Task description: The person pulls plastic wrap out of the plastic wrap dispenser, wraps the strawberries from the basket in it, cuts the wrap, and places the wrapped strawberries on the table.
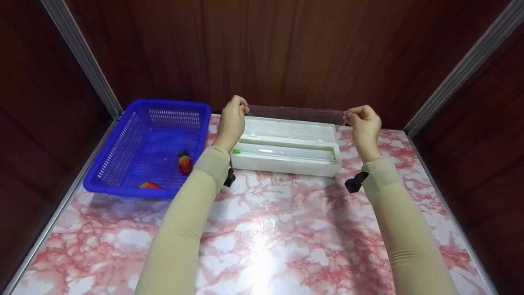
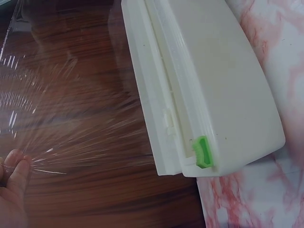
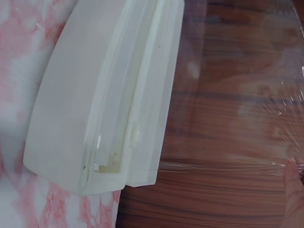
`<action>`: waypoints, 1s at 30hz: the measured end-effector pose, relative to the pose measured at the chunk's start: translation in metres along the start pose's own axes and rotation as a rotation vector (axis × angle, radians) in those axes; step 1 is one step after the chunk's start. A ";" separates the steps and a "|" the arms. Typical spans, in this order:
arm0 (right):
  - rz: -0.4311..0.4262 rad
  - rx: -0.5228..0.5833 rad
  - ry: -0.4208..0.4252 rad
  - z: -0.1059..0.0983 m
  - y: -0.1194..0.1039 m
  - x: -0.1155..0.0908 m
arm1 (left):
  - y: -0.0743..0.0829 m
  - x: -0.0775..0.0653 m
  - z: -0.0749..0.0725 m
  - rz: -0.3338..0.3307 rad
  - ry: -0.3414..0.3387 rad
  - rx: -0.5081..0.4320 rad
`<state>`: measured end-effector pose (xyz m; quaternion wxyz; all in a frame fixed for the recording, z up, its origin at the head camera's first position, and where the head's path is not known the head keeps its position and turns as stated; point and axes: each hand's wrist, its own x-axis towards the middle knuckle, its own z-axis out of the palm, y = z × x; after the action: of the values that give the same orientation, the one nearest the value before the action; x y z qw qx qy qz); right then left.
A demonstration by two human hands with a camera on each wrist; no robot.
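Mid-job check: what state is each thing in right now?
Left hand: pinching film
Right hand: pinching film
Clear film: stretched between both hands
White box: open
Lid: swung back
Green slider: at box's left end
Blue basket: upright, two fruits inside

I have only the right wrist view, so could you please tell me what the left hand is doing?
Observer: The left hand pinches the clear film between thumb and fingers.
Operator: Thank you; could you say what is at the left end of the white box?
Observer: A small green piece sits there.
Operator: And may I ask what stands further left?
Observer: A blue basket stands there.
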<state>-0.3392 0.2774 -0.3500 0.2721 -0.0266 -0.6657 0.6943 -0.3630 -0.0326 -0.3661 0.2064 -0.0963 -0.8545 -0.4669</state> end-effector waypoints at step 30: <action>-0.063 0.089 0.006 0.011 -0.018 0.014 | 0.011 0.021 -0.010 0.085 0.061 0.001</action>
<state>-0.3493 0.2726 -0.3272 0.2968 0.0046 -0.6337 0.7143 -0.3750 -0.0359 -0.3435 0.2519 -0.1180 -0.8431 -0.4601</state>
